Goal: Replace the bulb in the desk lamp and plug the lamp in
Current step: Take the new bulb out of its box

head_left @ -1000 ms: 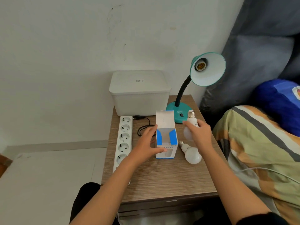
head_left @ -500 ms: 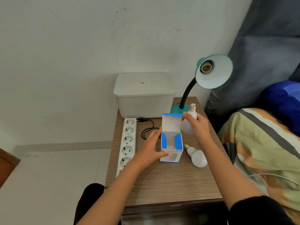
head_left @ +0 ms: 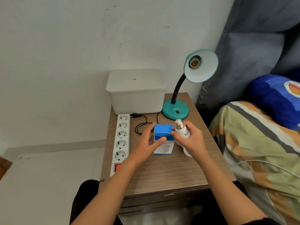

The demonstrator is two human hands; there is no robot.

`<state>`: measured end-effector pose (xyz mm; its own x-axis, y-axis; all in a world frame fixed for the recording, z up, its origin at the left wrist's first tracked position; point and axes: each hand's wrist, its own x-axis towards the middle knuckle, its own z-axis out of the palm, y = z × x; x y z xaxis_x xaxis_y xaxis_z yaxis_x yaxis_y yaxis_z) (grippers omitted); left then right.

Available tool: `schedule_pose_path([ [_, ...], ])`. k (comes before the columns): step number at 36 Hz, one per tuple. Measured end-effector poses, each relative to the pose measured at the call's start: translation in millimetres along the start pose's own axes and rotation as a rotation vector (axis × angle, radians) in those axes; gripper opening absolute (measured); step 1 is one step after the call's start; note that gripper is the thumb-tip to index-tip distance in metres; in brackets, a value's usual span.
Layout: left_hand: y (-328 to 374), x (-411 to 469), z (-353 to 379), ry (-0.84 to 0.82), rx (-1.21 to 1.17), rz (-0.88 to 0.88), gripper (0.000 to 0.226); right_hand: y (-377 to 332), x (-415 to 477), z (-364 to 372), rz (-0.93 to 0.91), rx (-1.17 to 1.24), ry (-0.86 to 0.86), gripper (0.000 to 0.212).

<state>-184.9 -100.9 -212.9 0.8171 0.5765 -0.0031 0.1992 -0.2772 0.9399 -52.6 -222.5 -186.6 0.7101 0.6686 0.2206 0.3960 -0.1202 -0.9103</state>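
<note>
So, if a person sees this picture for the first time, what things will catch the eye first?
Probably the teal desk lamp at the back right of the wooden table, its shade turned toward the camera and its socket empty. Next, the two hands in the middle: the right hand holds a white bulb, and the left hand grips a blue and white box. A white power strip lies along the table's left edge.

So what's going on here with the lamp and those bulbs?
A person is changing the bulb in the teal desk lamp. Its socket is empty. The right hand holds a white bulb, screw end up, while the left hand presses the flap of the blue and white bulb box shut. Another bulb lies on the bedside table, mostly hidden. The lamp's plug lies beside the power strip, not plugged in.
</note>
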Motion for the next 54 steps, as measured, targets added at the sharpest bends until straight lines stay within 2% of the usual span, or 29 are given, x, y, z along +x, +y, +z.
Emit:
schedule_pose_path([
  [5,3,-1,5,0.059,0.029,0.024,0.054,3,-5,0,-0.023,-0.119,0.008,0.024],
  [13,-3,-3,17,0.141,0.044,0.074,0.047,4,-6,6,-0.001,-0.178,0.036,0.027],
  [20,-4,-1,23,0.113,0.252,0.223,0.041,7,-1,6,0.039,-0.161,0.026,0.029],
  [31,-1,-2,9,0.030,0.521,0.299,0.043,5,-1,5,0.085,-0.136,-0.006,0.028],
  [35,10,3,6,0.005,0.586,0.258,0.044,2,0,2,0.099,-0.145,0.076,0.018],
  [38,16,6,4,-0.015,0.627,0.240,0.045,-5,3,-4,0.105,-0.096,0.126,0.021],
  [41,21,8,2,-0.049,0.639,0.208,0.045,-15,10,-13,0.123,-0.026,0.135,0.027],
  [45,38,19,2,-0.074,0.595,0.214,0.051,-29,27,-29,0.166,-0.014,0.115,0.022],
  [49,76,52,-2,-0.025,0.493,0.285,0.057,-44,53,-47,0.204,0.014,0.103,0.023],
  [54,133,110,-11,-0.078,0.466,0.353,0.078,-66,99,-68,0.236,0.111,0.173,0.026],
])
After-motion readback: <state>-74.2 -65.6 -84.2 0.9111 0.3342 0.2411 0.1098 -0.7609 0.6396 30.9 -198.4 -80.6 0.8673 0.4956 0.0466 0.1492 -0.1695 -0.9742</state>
